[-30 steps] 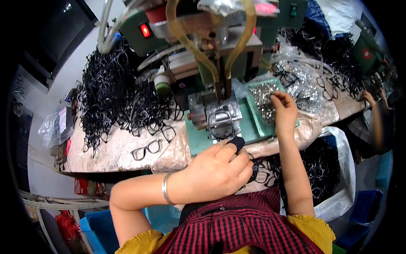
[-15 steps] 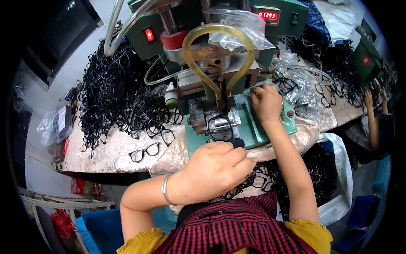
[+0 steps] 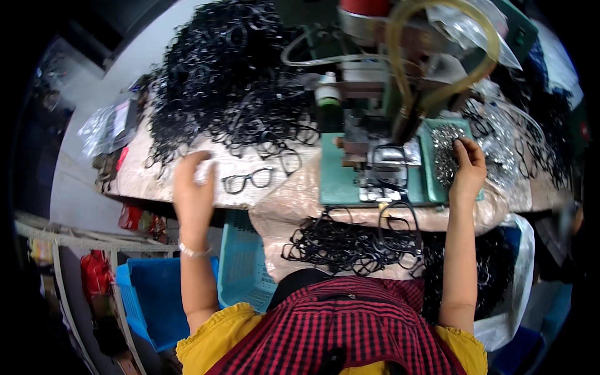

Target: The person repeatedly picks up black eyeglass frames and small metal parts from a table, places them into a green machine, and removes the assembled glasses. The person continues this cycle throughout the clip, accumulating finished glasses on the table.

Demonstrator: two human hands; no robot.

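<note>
My left hand (image 3: pixel 195 190) is over the left part of the table, fingers apart and holding nothing that I can see. Just right of it lies a black glasses frame (image 3: pixel 249 180). On the right, my right hand (image 3: pixel 469 169) reaches into a green tray (image 3: pixel 430 164) of small silvery metal parts (image 3: pixel 445 147); its fingers are pinched together, and what they hold is too small to make out. Between the hands, another black glasses frame (image 3: pixel 406 206) rests at the machine's metal fixture (image 3: pixel 375 178), one rim hanging over the front edge.
A big heap of black frames (image 3: pixel 219 81) covers the back left. More frames (image 3: pixel 350 247) lie before the machine base (image 3: pixel 334 178). A looped yellowish hose (image 3: pixel 487 37) hangs above. Blue bins (image 3: pixel 159 300) stand below left. A white-edged bag (image 3: pixel 522 275) is below right.
My left hand has left the glasses frame at the machine and moved left over the table. My right hand stays by the tray. The view has shifted, showing more of the table front.
</note>
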